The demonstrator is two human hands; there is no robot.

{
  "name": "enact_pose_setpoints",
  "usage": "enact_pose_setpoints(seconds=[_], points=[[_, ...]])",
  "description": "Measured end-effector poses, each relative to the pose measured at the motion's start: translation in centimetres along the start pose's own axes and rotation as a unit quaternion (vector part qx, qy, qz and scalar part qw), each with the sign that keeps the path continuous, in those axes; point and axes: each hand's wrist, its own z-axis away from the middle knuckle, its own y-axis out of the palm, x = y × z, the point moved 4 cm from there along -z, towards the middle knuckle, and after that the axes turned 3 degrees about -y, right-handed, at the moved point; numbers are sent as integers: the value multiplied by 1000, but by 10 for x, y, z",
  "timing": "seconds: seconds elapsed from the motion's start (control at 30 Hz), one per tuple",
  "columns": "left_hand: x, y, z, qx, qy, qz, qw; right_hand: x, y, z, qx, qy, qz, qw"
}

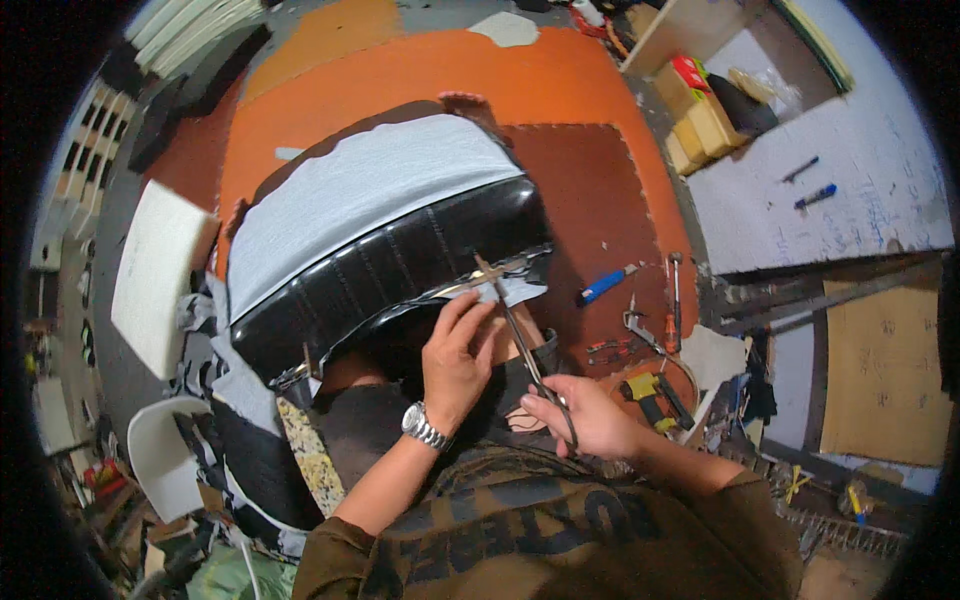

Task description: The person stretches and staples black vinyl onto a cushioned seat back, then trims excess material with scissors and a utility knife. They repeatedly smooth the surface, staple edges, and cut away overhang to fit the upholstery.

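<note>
A curved padded seat piece lies across my lap, with a glossy black cover (395,255) stitched in ribs and a light grey fabric (370,185) on its far side. My right hand (588,415) is closed round the handles of long scissors (524,345). Their blades cross the cover's near edge at its right end, where pale material shows. Close beside the blades, my left hand (456,355) has its fingers bent and pinched at that edge. The exact grip of the fingertips is partly hidden. A small clamp-like metal piece (308,358) sticks up at the cover's left end.
Right of the seat piece, a blue-handled cutter (606,285), a ratchet wrench (675,290) and a yellow-black staple gun (655,400) lie on or by the brown mat (590,190). White foam (160,280) stands at left, above a white chair (170,455). A white bench (820,200) is at right.
</note>
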Motion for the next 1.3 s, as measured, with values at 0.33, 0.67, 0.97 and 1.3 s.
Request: enact_pose_setpoints(seconds=[0.33, 0.67, 0.97, 1.3], points=[[74, -165, 104, -89, -492, 380, 778, 22, 102, -1, 163, 68, 4, 984], [112, -158, 73, -113, -485, 502, 707, 50, 208, -20, 216, 100, 22, 971], [113, -175, 84, -80, -488, 298, 817, 46, 220, -23, 212, 116, 61, 968], [108, -174, 85, -88, -472, 282, 831, 50, 212, -29, 187, 118, 85, 972]])
